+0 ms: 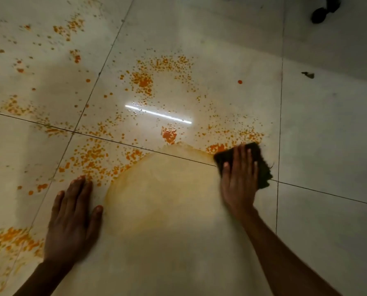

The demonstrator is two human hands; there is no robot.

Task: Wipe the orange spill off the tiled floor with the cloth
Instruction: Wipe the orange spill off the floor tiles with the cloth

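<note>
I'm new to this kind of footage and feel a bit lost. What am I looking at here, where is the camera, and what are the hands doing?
There is no machine here: a person wears one camera on the head, looking down at their own two bare hands. Below them is a pale tiled floor spattered with an orange spill. The right hand presses flat on a dark cloth at the spill's edge. Beside it is a smeared, yellowish wiped patch, where the droplets are gone. The left hand lies open and flat on the floor, holding nothing, seemingly as support. A bright streak is a lamp's reflection.
</note>
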